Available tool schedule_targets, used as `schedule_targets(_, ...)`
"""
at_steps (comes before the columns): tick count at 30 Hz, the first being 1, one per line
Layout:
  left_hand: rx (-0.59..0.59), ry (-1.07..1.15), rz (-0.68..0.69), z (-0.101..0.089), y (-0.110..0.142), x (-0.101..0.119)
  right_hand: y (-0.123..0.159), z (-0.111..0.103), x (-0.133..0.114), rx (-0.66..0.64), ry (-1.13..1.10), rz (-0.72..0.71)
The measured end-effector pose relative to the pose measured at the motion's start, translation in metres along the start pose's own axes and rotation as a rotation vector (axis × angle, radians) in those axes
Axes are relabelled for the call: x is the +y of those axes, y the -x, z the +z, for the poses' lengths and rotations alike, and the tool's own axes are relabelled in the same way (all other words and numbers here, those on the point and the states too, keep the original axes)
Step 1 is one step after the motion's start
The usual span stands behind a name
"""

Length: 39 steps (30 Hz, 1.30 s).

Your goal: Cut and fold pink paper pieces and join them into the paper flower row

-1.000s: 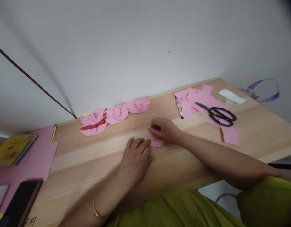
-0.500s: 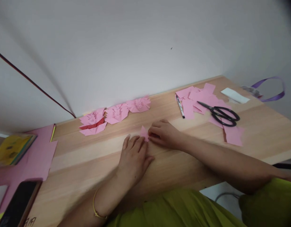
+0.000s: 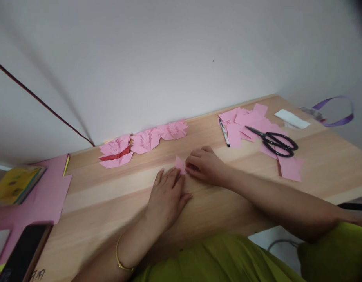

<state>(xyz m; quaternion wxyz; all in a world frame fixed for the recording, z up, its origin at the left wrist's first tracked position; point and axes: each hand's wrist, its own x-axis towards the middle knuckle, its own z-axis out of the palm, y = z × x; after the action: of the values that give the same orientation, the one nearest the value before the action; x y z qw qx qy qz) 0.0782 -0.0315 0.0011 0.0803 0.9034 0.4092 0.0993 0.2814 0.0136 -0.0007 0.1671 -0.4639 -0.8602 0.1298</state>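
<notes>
A small folded pink paper piece (image 3: 180,163) lies on the wooden table (image 3: 216,203) between my hands. My left hand (image 3: 167,197) lies flat with its fingers stretched out, the fingertips pressing the near edge of the paper. My right hand (image 3: 205,165) is curled, its fingers pinching the paper's right side. Only a small pointed corner of the paper shows; the rest is hidden under my fingers.
Three folded pink paper shapes (image 3: 144,143) lie by the wall. Pink scraps (image 3: 242,121), a pen (image 3: 223,134) and black scissors (image 3: 275,141) lie at the right. A pink sheet (image 3: 48,192), a yellow book (image 3: 15,185) and a dark phone (image 3: 22,254) are at the left. A purple ribbon (image 3: 335,111) hangs at the far right.
The pink piece, which showed below my right hand a second ago, now sticks up left of it. My right hand shifted slightly; my left hand moved up to the paper.
</notes>
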Motion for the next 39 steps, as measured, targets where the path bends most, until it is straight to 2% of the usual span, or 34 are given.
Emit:
schedule_targets(4, -0.032, -0.016, -0.012, 0.001, 0.0, 0.0, 0.001, 0.004, -0.001, -0.015, 0.01, -0.03)
schedule_targets(11, -0.061, -0.014, -0.028, -0.002, -0.001, 0.0, -0.004, 0.0, 0.011, 0.033, 0.075, 0.124)
schedule_targets(20, -0.069, -0.015, -0.031, -0.001, -0.001, -0.001, 0.002, 0.004, 0.0, -0.002, -0.006, 0.021)
schedule_targets(29, -0.073, -0.01, -0.032, -0.002, -0.002, -0.001, -0.004, -0.003, 0.01, 0.035, 0.053, 0.16)
schedule_targets(32, -0.078, -0.007, -0.036, -0.003, -0.002, -0.001, -0.003, -0.002, 0.009, 0.041, 0.032, 0.099)
schedule_targets(36, -0.075, -0.001, -0.037, -0.003, -0.002, -0.001, 0.0, 0.004, 0.003, 0.009, -0.017, -0.075)
schedule_targets(39, -0.078, 0.003, -0.039, -0.003, -0.003, -0.001, 0.001, 0.006, 0.003, -0.005, 0.003, -0.101)
